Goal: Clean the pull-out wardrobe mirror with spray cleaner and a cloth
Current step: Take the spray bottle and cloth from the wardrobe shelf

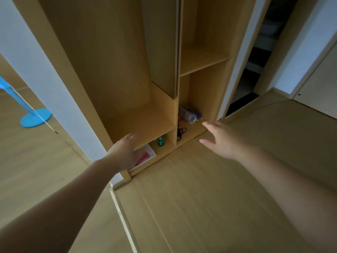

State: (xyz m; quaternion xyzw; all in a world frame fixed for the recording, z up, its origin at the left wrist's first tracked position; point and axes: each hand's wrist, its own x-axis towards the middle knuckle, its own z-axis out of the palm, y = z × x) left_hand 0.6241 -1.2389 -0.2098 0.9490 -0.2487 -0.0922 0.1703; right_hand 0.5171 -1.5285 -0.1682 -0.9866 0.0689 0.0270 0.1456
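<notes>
Under the low shelf, teal spray bottle (160, 142) stands upright; both hands empty, fingers spread

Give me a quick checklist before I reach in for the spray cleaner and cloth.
1. Spray bottle located, upright in the low cubby: ok.
2. Left hand empty and open: ok.
3. Right hand empty and open: ok.
4. Cloth identified: cannot tell; a crumpled bundle lies in the right compartment.
5. Path to the bottle clear: not ok; the left hand is over a white tray beside it.
6. Mirror pulled out: cannot tell.
</notes>
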